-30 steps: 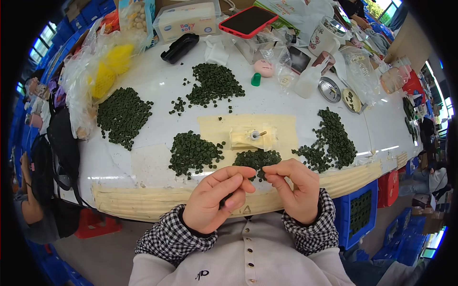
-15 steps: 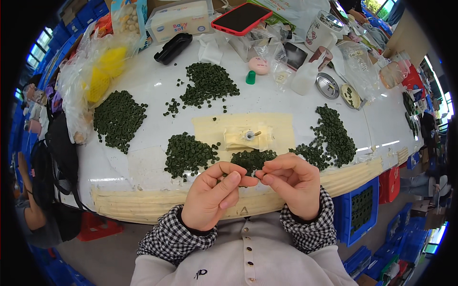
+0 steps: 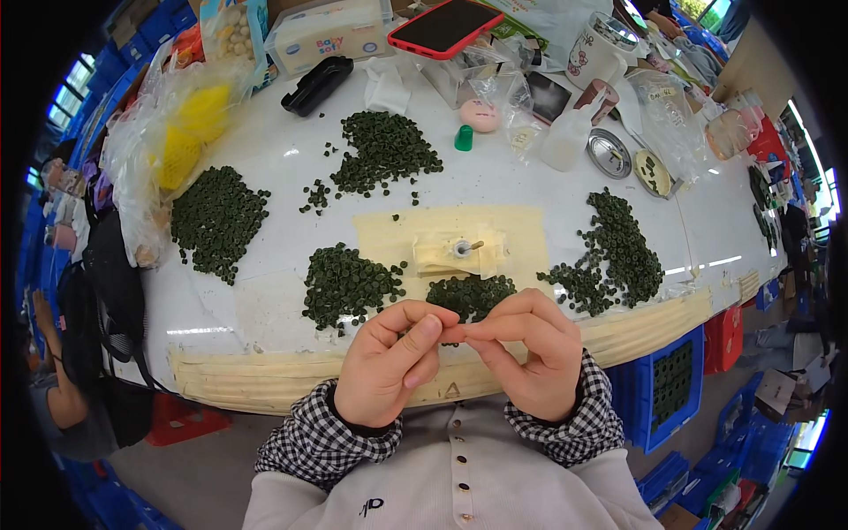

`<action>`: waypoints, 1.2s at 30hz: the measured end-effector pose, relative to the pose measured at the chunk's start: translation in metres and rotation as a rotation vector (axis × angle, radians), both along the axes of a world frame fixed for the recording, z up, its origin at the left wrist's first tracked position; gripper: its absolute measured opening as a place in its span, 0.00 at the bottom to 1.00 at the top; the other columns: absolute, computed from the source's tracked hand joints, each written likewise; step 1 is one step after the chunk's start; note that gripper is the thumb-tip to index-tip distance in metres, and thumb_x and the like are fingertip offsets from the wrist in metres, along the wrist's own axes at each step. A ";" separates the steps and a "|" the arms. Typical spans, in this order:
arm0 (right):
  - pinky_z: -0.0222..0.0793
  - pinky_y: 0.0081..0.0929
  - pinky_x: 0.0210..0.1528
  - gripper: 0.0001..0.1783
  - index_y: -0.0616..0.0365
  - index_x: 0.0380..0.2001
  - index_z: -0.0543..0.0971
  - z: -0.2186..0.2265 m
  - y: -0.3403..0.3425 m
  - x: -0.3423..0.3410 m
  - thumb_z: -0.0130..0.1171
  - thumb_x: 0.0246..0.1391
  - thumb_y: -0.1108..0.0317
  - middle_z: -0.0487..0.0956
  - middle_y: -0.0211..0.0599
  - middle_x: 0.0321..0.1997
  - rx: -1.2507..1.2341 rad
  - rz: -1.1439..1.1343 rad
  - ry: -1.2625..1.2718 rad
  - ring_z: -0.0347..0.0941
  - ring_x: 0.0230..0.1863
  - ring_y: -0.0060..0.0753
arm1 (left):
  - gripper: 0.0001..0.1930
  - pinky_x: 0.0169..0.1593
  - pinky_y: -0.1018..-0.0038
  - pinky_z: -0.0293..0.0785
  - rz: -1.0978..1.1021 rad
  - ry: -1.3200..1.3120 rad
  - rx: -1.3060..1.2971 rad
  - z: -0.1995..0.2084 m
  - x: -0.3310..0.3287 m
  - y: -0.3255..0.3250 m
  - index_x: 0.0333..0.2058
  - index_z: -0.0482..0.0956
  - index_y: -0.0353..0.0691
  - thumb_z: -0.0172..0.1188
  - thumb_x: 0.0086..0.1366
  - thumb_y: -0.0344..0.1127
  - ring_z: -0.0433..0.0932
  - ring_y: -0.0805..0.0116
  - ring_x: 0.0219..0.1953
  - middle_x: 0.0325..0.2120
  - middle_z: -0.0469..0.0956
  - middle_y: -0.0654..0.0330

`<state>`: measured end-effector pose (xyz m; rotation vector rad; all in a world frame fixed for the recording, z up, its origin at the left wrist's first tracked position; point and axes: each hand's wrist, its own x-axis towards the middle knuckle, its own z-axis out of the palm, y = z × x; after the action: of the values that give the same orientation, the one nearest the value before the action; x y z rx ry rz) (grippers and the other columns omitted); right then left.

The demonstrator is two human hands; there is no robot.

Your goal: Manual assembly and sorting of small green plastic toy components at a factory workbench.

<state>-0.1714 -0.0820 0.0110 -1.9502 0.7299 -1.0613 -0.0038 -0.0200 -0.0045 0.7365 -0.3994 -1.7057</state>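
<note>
My left hand point(image 3: 389, 371) and my right hand point(image 3: 530, 362) meet at their fingertips just above the table's front edge point(image 3: 265, 380). Both are pinched shut, and the fingers hide whatever is between them. Right behind them lies a small pile of dark green ring-shaped pieces point(image 3: 473, 296). Beyond it, a beige mat point(image 3: 389, 238) carries a small cream fixture with a metal pin point(image 3: 464, 249). More green piles lie left of the mat point(image 3: 349, 283), at far left point(image 3: 216, 216), at the back point(image 3: 384, 159) and at right point(image 3: 618, 252).
At the back of the white table stand a red-cased phone point(image 3: 446, 22), a black case point(image 3: 316, 84), a tissue box point(image 3: 331, 35), a white mug point(image 3: 601, 40), a white bottle point(image 3: 565, 141) and a metal lid point(image 3: 609, 155). Yellow bags point(image 3: 190, 132) sit at left, blue crates point(image 3: 671, 380) at right.
My right hand has come back from the near green pile toward my chest, and both hands have closed together fingertip to fingertip.
</note>
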 end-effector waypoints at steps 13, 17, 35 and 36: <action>0.66 0.22 0.20 0.12 0.58 0.29 0.80 -0.007 -0.007 -0.006 0.68 0.34 0.74 0.73 0.31 0.23 -0.388 -0.011 0.101 0.71 0.21 0.28 | 0.10 0.20 0.89 0.55 -0.034 -0.041 0.042 0.000 0.002 -0.001 0.40 0.73 0.34 0.47 0.67 0.32 0.57 0.85 0.15 0.33 0.79 0.55; 0.66 0.22 0.20 0.12 0.59 0.28 0.80 -0.008 -0.008 -0.006 0.68 0.34 0.75 0.73 0.31 0.23 -0.427 -0.013 0.112 0.71 0.22 0.28 | 0.09 0.20 0.89 0.56 -0.029 -0.033 0.025 0.000 0.003 -0.001 0.40 0.73 0.34 0.47 0.67 0.32 0.58 0.85 0.16 0.34 0.78 0.56; 0.68 0.21 0.25 0.13 0.60 0.29 0.79 0.001 -0.001 -0.002 0.64 0.34 0.83 0.73 0.34 0.27 -0.234 -0.066 0.035 0.72 0.26 0.28 | 0.11 0.21 0.86 0.54 -0.022 0.023 -0.001 -0.001 0.002 0.001 0.43 0.74 0.33 0.53 0.64 0.29 0.57 0.85 0.17 0.31 0.79 0.59; 0.68 0.21 0.25 0.13 0.59 0.29 0.79 0.002 -0.001 -0.001 0.64 0.34 0.83 0.73 0.34 0.27 -0.229 -0.068 0.038 0.72 0.26 0.28 | 0.10 0.21 0.86 0.53 -0.014 0.015 -0.002 0.001 0.000 0.000 0.43 0.75 0.33 0.53 0.64 0.29 0.57 0.85 0.17 0.30 0.79 0.59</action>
<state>-0.1728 -0.0830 0.0127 -2.1568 0.7260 -1.1963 -0.0034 -0.0195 -0.0034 0.7206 -0.3959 -1.7225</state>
